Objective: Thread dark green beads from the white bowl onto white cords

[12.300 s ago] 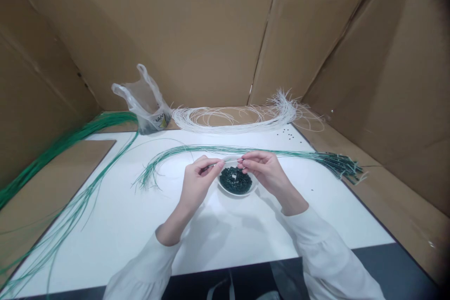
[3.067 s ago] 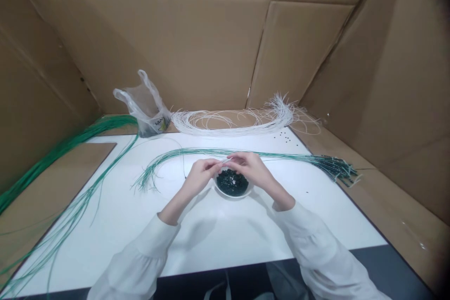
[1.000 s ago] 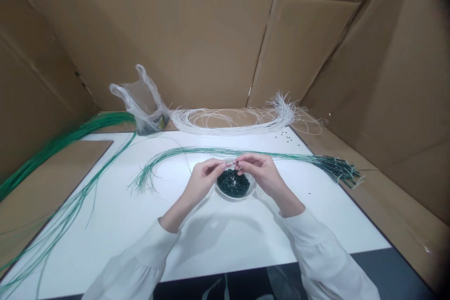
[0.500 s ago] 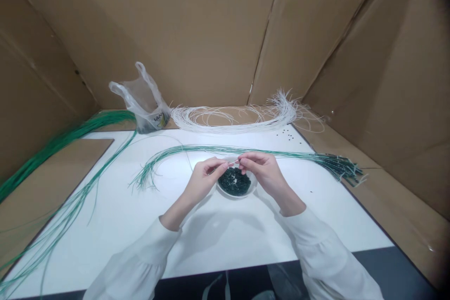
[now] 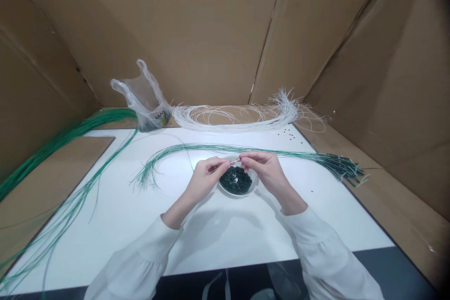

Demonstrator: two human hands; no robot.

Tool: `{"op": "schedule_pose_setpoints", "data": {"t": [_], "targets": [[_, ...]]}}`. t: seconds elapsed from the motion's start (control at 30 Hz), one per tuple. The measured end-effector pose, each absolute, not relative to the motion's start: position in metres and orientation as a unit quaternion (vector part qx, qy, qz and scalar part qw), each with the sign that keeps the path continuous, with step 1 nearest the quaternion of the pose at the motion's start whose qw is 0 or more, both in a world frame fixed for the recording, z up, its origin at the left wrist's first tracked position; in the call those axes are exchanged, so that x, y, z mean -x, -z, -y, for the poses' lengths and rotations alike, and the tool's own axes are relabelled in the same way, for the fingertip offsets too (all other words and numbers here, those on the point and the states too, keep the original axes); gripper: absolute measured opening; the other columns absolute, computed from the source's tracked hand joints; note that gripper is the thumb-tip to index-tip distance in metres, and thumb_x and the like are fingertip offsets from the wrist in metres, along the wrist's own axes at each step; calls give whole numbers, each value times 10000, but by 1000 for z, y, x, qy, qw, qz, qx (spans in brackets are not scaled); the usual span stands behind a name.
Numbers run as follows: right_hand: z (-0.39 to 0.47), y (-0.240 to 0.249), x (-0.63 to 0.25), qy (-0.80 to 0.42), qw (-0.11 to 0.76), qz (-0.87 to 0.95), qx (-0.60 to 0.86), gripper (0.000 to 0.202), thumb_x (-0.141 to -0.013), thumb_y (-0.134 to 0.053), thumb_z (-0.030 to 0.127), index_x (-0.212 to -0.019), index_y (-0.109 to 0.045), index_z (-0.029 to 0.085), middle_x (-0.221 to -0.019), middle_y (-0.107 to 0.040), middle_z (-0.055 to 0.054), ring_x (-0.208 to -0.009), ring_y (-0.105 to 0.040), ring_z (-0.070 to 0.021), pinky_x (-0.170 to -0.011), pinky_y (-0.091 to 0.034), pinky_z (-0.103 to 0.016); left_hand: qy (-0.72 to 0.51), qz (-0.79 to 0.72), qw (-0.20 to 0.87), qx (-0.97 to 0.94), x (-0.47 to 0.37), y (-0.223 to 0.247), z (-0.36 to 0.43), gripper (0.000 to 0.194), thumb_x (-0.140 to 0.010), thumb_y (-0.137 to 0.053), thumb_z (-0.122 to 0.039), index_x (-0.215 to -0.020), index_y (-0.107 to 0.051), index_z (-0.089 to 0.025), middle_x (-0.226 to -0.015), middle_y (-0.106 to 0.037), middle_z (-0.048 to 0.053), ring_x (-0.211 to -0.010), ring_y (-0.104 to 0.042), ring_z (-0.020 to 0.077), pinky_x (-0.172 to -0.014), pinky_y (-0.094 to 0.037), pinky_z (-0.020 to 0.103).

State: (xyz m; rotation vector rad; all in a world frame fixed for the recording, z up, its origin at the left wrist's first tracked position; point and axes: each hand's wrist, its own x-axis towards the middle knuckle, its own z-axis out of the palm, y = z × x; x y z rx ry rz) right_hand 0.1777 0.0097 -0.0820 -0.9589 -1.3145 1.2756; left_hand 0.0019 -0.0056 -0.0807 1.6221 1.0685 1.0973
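Over a white bowl [image 5: 256, 186] of small dark green beads [image 5: 235, 181], my two hands meet almost fingertip to fingertip. My left hand [image 5: 207, 176] is pinched on a thin cord [image 5: 186, 150], which trails up from behind it toward the back left. A short pale length, apparently the cord's end, bridges the gap between the hands. Thumb and fingers of my right hand [image 5: 263, 168] pinch at the other side of that length; whether a bead is between them is too small to tell. The bowl's far rim is partly covered by the fingers.
Green cords with dark beaded ends [image 5: 341, 166] lie behind the bowl. White cords [image 5: 232, 127] are coiled at the back, near a plastic bag [image 5: 151, 108]. Long green cords [image 5: 70, 140] run down the left. Loose beads [image 5: 290, 136] dot the back right. Cardboard walls [image 5: 225, 37] enclose the table.
The view has shifted very slightly. Both hands keep their pinch over the bowl, with only a small movement of the fingertips.
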Motion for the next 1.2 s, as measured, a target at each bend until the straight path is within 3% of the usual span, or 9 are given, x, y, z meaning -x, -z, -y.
{"op": "schedule_pose_setpoints", "data": {"t": [0.97, 1.2], "targets": [[-9, 80, -179, -501, 501, 573, 412, 128, -644, -674, 269, -734, -703, 183, -590, -622, 4, -501, -504, -91, -539, -444, -252, -441, -436, 424, -660, -1, 82, 6, 249, -784, -524, -309, -880, -691, -151, -836, -676, 56, -751, -578, 167, -649, -419, 233], [-7, 77, -177, -409, 487, 631, 444, 147, -658, -651, 292, -732, -696, 173, -748, -681, -53, -641, -599, -161, -559, -483, -272, -430, -458, 346, -697, -3, 80, 8, 260, -799, -492, -320, -823, -697, -162, -666, -618, 30, -594, -491, 128, -555, -352, 221]]}}
